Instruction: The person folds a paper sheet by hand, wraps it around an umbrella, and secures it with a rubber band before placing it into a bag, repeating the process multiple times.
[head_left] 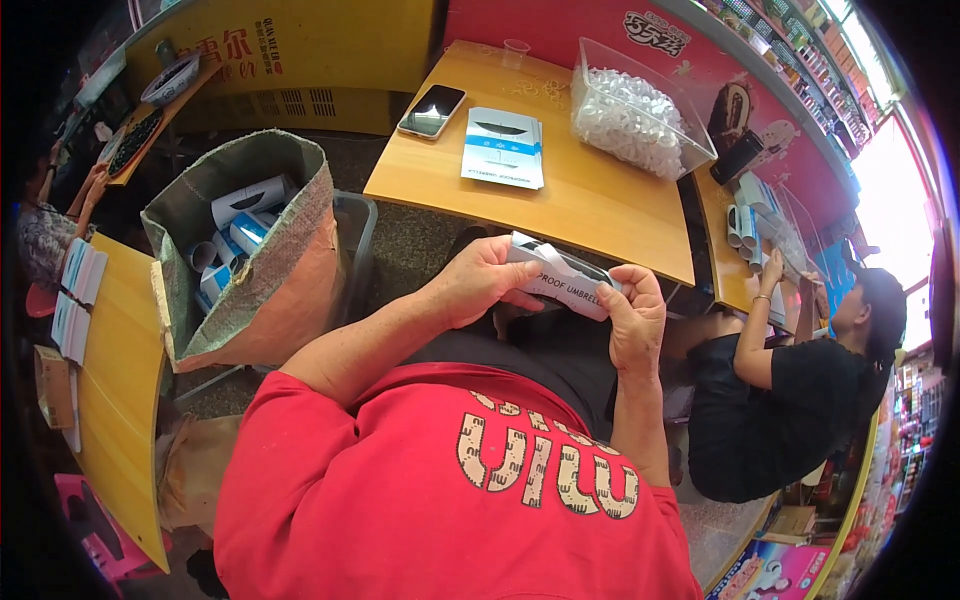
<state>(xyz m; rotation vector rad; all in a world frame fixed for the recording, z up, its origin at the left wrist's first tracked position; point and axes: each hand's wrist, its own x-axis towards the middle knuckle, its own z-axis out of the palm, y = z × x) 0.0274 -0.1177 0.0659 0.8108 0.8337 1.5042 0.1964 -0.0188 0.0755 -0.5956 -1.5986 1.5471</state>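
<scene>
In front of my lap I hold a printed card point(570, 287), grey-white with dark lettering and curled lengthwise into a roll. My left hand point(480, 283) grips its left end, the thumb pressed on top. At the right end, the thumb and fingers of my right hand point(636, 312) pinch the edge. A narrow white strip point(560, 258) lies across the card near my left thumb; whether it is fastened cannot be seen. Beyond my hands, a stack of flat cards point(503, 150) with a black umbrella picture and a blue band lies on the yellow table point(590, 212).
A clear bin point(690, 150) of white rings or strips, a phone point(432, 110) and a plastic cup point(515, 52) stand on the table. To my left, a large woven sack point(270, 300) holds several rolled cards point(248, 232). A co-worker point(800, 390) sits at right, another person point(60, 210) at far left.
</scene>
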